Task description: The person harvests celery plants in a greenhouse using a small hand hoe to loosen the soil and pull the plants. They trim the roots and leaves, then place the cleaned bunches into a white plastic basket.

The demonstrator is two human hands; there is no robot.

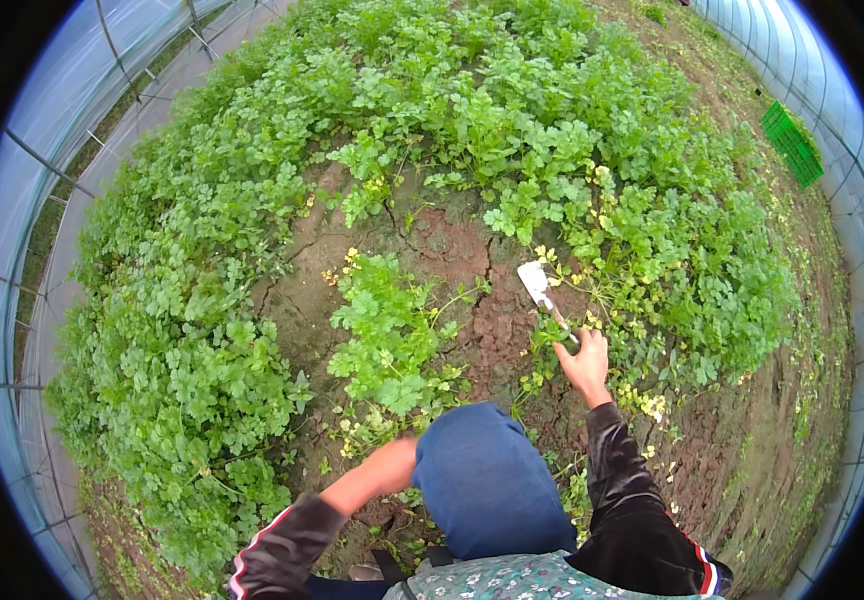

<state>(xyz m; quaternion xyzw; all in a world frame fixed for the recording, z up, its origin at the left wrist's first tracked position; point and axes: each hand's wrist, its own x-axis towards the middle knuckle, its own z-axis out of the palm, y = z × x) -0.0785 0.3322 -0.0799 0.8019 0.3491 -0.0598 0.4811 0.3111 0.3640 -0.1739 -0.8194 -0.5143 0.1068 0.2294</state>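
Observation:
My right hand [586, 364] has its thumb and fingers around the end of a small hand tool with a flat, pale metal blade, probably a trowel [535, 283]. The blade points away from me over cracked soil, close to yellowing stems. A few green leaves lie along the handle. My left hand [400, 459] is blurred, and my blue-clad knee [488, 480] hides its fingers. Just beyond it a clump of leafy green herbs, like coriander [383, 330], stands on the bare soil [439, 240].
Dense green plants [199, 330] curve around the left and far side, with more plants [664, 270] on the right. A green plastic crate [792, 142] stands far right near the greenhouse film wall [837, 97]. A strip of soil [762, 450] with scattered leaves runs along the right.

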